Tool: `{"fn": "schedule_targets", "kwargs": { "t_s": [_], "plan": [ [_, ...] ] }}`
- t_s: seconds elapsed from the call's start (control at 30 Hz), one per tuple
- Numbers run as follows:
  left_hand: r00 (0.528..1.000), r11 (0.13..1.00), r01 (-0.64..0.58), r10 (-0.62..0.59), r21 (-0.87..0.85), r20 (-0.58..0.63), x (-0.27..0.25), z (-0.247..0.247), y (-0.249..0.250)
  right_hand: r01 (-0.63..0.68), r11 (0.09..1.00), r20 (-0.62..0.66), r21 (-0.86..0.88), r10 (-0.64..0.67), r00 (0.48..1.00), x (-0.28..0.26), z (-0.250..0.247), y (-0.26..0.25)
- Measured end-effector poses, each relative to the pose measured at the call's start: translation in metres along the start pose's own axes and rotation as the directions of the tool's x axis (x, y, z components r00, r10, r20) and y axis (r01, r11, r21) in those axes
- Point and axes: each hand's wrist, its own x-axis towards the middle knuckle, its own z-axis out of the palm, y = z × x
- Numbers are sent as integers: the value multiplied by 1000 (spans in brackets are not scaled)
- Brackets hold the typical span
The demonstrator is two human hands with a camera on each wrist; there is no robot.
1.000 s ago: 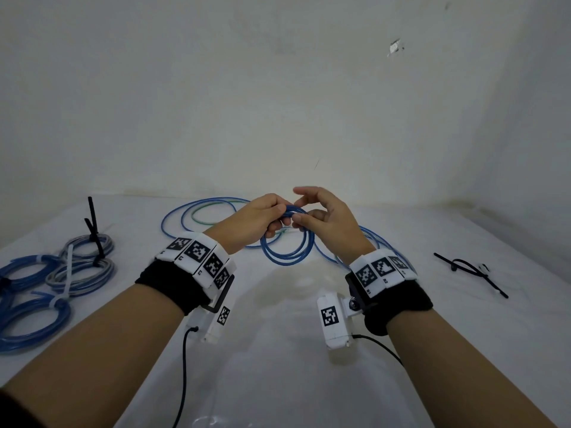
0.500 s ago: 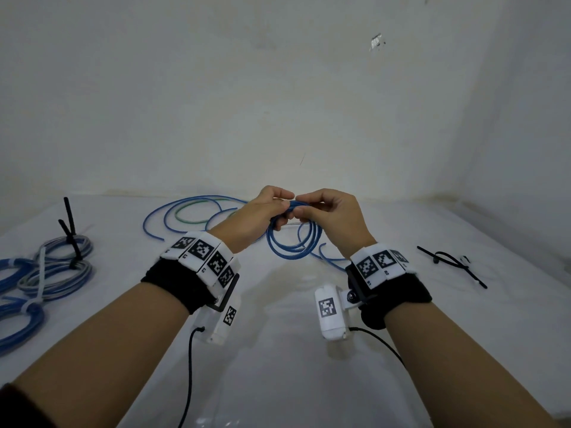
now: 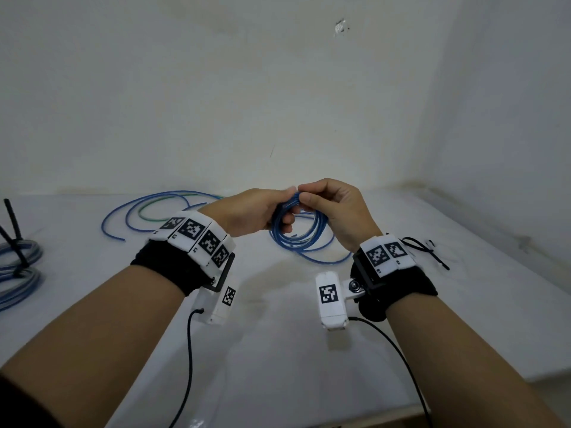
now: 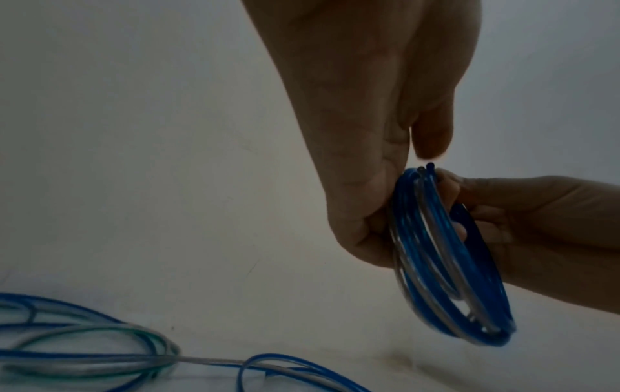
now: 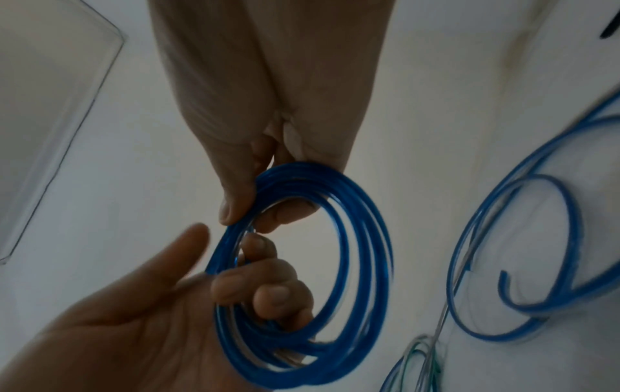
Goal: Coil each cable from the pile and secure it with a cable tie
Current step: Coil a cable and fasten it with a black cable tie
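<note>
Both hands are holding a blue cable coil [image 3: 298,231] up above the white table [image 3: 278,350], roughly at its middle. The left hand [image 3: 250,211] is gripping the coil's near-left side, its fingers curling through the ring and round the bundled loops, as the right wrist view shows [image 5: 261,289]. The right hand [image 3: 335,205] is pinching the top of the coil, thumb and fingertips pressing together on the strands [image 5: 235,201]. In the left wrist view the coil [image 4: 446,260] is hanging edge-on between the two hands, with what may be a cut cable end sticking up at the top, though that view is dim. Loose blue and green cables [image 3: 148,211] are lying spread on the table behind the left wrist, and one more blue loop [image 3: 321,257] is lying under the held coil. Already tied coils [image 3: 18,273] are sitting at the table's far left edge, with black cable ties [image 3: 14,236] standing up from them. More black cable ties [image 3: 423,251] are lying on the table just beyond the right wrist.
</note>
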Motion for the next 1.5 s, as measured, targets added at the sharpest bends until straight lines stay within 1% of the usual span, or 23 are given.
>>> {"fn": "schedule_targets", "kwargs": {
  "t_s": [0.07, 0.17, 0.27, 0.33, 0.4, 0.47, 0.6, 0.77, 0.83, 0.9, 0.97, 1.1, 1.17, 1.27, 1.33, 1.43, 1.5],
  "plan": [
    [1000, 999, -14, 14, -50, 10, 4, 5, -1, 6, 1000, 16, -8, -6, 1000, -2, -8, -2],
    [999, 998, -35, 36, -55, 3, 8, 12, -3, 6, 1000, 41, -22, -5, 999, -4, -16, -2],
    [998, 997, -68, 67, -43, -7, 12, 16, -6, -1, 998, 28, -59, 3, 1000, -6, -19, -2],
    [995, 996, -90, 90, -11, -45, 13, 15, -6, -42, 995, 12, -88, 44, 999, -7, -20, -1],
    [991, 994, -105, 108, 43, -75, 14, 13, -7, -129, 986, -4, -103, 129, 992, -8, -22, 0],
    [991, 991, -103, 109, 81, -72, 15, 13, -9, -172, 977, 1, -122, 173, 985, -8, -24, 3],
    [996, 995, -75, 77, 64, -36, 16, 17, -11, -146, 980, 21, -133, 150, 988, -6, -27, 5],
    [998, 997, -58, 56, 56, 35, 15, 17, -14, -104, 971, 101, -217, 128, 987, -9, -32, 3],
    [997, 995, -61, 57, 79, 43, 15, 18, -14, -104, 963, 123, -247, 137, 983, -10, -34, 1],
    [997, 993, -70, 67, 92, 32, 17, 20, -13, -90, 967, 124, -239, 122, 985, -10, -35, 0],
    [997, 994, -72, 69, 86, 37, 21, 23, -12, -80, 972, 104, -219, 104, 989, -9, -37, 1],
    [997, 999, -42, 43, -19, 65, 31, 33, -13, -106, 979, 52, -173, 116, 992, -10, -46, 0],
    [997, 999, -29, 31, -23, 71, 40, 42, -11, -110, 975, 22, -192, 117, 993, -11, -53, -6],
    [993, 998, -63, 66, -30, 100, 55, 57, -9, -124, 969, -17, -211, 123, 992, -16, -71, -14],
    [988, 994, -64, 76, -89, 133, 66, 70, -6, -139, 967, -45, -211, 132, 990, -19, -87, -19],
    [977, 980, 18, 25, -196, 213, 78, 89, -3, -164, 960, -77, -225, 150, 986, -24, -112, -24],
    [967, 982, 51, -3, -183, 255, 87, 99, -1, -181, 957, -97, -227, 163, 982, -27, -127, -25]
  ]
}}
